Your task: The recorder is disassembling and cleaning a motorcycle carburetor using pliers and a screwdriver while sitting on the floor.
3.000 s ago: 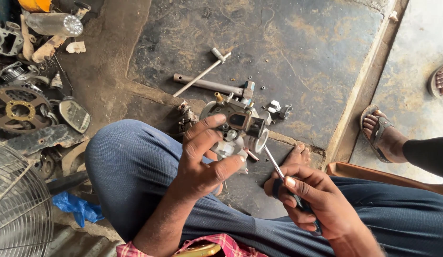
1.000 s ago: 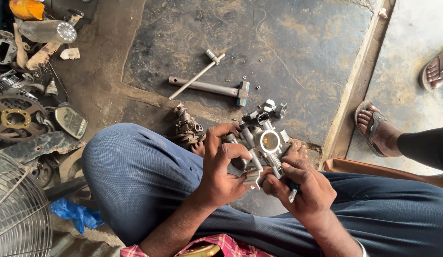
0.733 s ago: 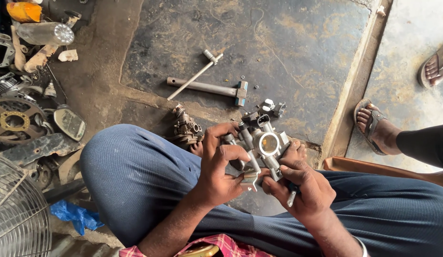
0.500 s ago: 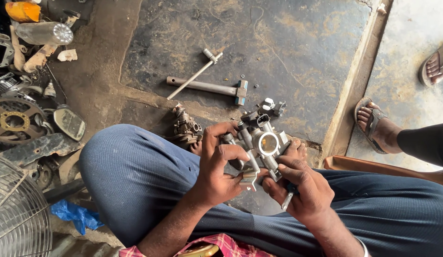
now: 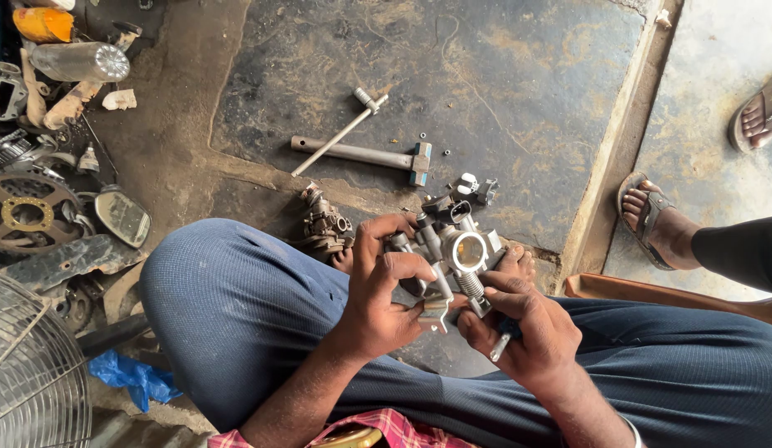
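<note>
I have lifted the carburettor body (image 5: 456,253) off the floor above my knee (image 5: 228,307); left hand (image 5: 378,299) clamps it, right hand (image 5: 527,332), screwdriver (image 5: 502,342) tucked in fist, now steadies it; T-wrench (image 5: 340,133) beyond.

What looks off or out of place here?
Nothing looks damaged. The left hand and right hand hold a metal throttle body over the lap, and the right hand also grips a screwdriver. Loose small screws lie scattered on the dark floor slab near a T-handle wrench.
</note>
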